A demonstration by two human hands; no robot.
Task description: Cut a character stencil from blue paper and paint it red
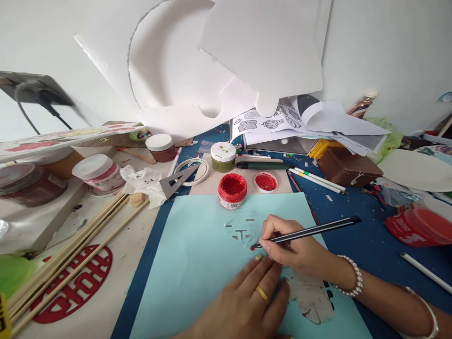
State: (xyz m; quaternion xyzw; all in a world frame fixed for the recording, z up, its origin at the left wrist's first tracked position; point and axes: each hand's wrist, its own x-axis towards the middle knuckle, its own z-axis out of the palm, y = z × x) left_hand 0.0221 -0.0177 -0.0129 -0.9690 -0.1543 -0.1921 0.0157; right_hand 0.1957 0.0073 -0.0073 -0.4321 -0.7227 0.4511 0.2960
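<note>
My right hand (287, 245) pinches a slim black-and-silver striped pen-like stick (318, 230), slanted up to the right. Its tip meets a small red spot on the light blue paper (183, 263); whether it is a pen or a brush I cannot tell. My left hand (243, 301), with a gold ring, lies flat on the paper just below that spot, fingers extended. Above the tip, a cut-out pattern (242, 234) of narrow slots shows in the paper. Another larger cut-out (312, 296) sits under my right wrist. Beyond the paper's top edge stands an opened jar of red paint (232, 190).
Beside the jar lie its red-smeared lid (265, 182), a green-handled cutter (263, 165) and a lidded green jar (223, 157). Wooden sticks (70, 254) cross a red cut-out (76, 285) at left. A red tub (418, 223) stands right. White foam boards (226, 52) lean behind.
</note>
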